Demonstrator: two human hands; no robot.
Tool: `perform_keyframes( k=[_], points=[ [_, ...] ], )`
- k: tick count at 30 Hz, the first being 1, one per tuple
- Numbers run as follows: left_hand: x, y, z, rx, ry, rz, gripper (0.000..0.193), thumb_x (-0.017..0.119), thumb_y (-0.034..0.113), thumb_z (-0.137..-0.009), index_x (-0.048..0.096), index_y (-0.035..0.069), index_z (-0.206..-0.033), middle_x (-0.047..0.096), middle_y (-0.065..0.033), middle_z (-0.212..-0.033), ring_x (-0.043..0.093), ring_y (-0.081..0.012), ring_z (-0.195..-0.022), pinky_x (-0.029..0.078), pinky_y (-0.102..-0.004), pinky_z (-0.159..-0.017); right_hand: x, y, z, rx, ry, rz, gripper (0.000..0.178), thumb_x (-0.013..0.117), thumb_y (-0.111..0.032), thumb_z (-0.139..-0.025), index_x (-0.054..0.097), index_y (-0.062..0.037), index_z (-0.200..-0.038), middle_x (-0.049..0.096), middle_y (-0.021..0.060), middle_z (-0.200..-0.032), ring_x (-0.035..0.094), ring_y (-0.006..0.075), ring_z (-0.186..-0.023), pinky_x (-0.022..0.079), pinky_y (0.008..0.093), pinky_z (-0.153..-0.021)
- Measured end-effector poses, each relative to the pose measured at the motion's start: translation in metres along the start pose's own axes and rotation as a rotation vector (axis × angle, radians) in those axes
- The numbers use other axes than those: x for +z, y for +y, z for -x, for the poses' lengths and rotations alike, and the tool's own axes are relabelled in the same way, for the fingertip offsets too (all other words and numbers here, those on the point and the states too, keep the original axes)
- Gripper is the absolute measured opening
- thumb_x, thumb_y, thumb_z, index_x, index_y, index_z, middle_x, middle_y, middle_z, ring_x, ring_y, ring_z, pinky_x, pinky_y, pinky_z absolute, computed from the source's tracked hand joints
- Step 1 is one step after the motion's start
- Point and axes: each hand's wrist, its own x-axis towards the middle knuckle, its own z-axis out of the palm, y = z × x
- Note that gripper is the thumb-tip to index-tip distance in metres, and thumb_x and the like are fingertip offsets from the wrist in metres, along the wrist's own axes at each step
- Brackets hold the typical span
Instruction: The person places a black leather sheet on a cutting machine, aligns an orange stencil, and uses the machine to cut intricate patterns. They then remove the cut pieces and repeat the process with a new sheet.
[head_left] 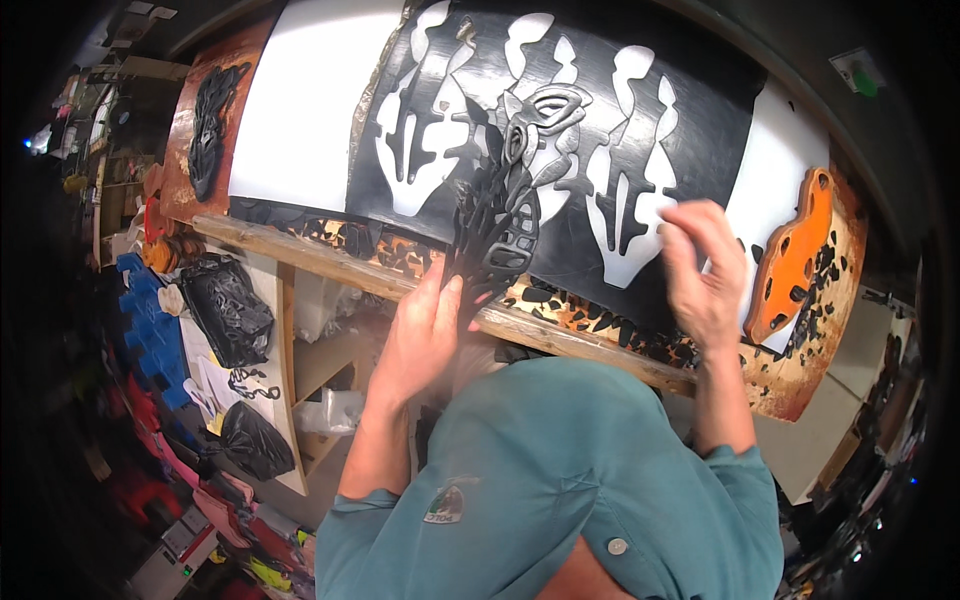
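A bundle of black, flat cut-out pieces (490, 215) is gripped at its lower end by my left hand (425, 325), over the bench's near edge. Grey-shining looped pieces (545, 112) fan out at its top. Beneath lies a black sheet (600, 130) with leaf-like and forked openings that show white below. My right hand (705, 275) hovers at the sheet's right part, beside a forked opening (625, 255). Its fingers are loosely bent, thumb and forefinger slightly apart, and nothing shows between them. The bundle hides the middle of the sheet.
White board (300, 100) extends under the sheet. An orange shaped block with black inserts (790, 255) lies at the right, near scattered black scraps (820, 290). Another dark carved-looking piece (210, 130) is at far left. A wooden rail (330, 265) edges the bench. Black bags (225, 310) sit left.
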Motion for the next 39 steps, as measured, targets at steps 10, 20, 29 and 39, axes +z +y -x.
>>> perform_keyframes(
  k=[10,20,29,39],
  points=[
    [0.005,-0.018,0.006,0.183,0.057,-0.249,0.037,0.051,0.004,-0.110,0.054,-0.004,-0.146,0.070,-0.0267,-0.117,0.071,-0.0389,-0.095,0.057,-0.0442,-0.085,0.107,-0.034,-0.080,-0.067,-0.536,-0.262,0.026,0.078,-0.023,-0.099,0.077,0.0004,-0.110,0.059,0.0065,-0.066,0.051,0.0140,-0.059,0.044,0.0329,-0.056],
    [-0.002,-0.028,0.008,0.133,0.007,-0.054,0.030,0.048,0.003,-0.112,0.054,-0.014,-0.136,0.074,-0.0165,-0.096,0.071,-0.0193,-0.079,0.059,-0.0335,-0.070,0.088,-0.027,-0.059,0.188,-0.145,-0.391,0.018,0.070,-0.015,-0.105,0.076,-0.0006,-0.096,0.070,-0.0009,-0.075,0.060,0.0064,-0.065,0.048,0.0260,-0.057],
    [-0.012,-0.025,0.007,0.041,-0.028,0.061,0.031,0.046,0.014,-0.115,0.058,-0.006,-0.136,0.076,-0.0128,-0.100,0.072,-0.0168,-0.084,0.058,-0.0310,-0.072,-0.075,0.059,-0.039,0.165,0.440,-0.291,0.018,0.071,-0.019,-0.107,0.077,-0.0024,-0.104,0.070,0.0009,-0.085,0.057,0.0060,-0.070,0.046,0.0217,-0.062],
    [-0.017,-0.039,0.002,-0.196,-0.037,0.614,0.032,0.051,0.018,-0.114,0.060,-0.002,-0.137,0.073,-0.0133,-0.122,0.074,-0.0194,-0.092,0.065,-0.0346,-0.073,-0.172,0.120,0.029,0.677,0.366,0.710,0.069,0.064,-0.053,-0.104,0.061,-0.0014,-0.150,0.061,0.0261,-0.151,0.065,0.0334,-0.132,0.046,0.0392,-0.115]
  ],
)
